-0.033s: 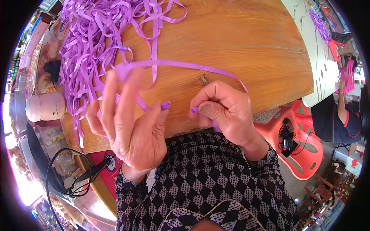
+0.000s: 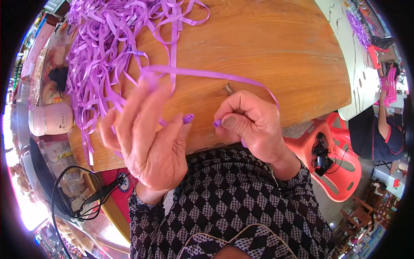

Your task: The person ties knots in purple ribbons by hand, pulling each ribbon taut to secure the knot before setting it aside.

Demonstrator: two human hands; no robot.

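My left hand (image 2: 148, 142) is raised over the near table edge, its fingers upright and blurred. A purple ribbon (image 2: 202, 74) runs from its fingertips in an arc to my right hand (image 2: 254, 125). By the left thumb tip sticks out a small rolled ribbon end (image 2: 188, 118); how it is gripped behind the thumb is hidden. My right thumb and index finger pinch another small purple roll (image 2: 217, 123), the other fingers curled. A short purple tail shows below that hand. The two rolls face each other, apart.
A heap of purple ribbons (image 2: 101, 47) covers the left of the wooden table (image 2: 258, 39). To the left stand a white jar (image 2: 51, 118) and black cables (image 2: 92, 207). On the right, a red plastic stool (image 2: 340, 172) holds a black device. Another person (image 2: 379, 129) sits beyond it.
My left hand has shifted slightly to the right, bringing its ribbon roll a little nearer the other. The right hand stays almost in place.
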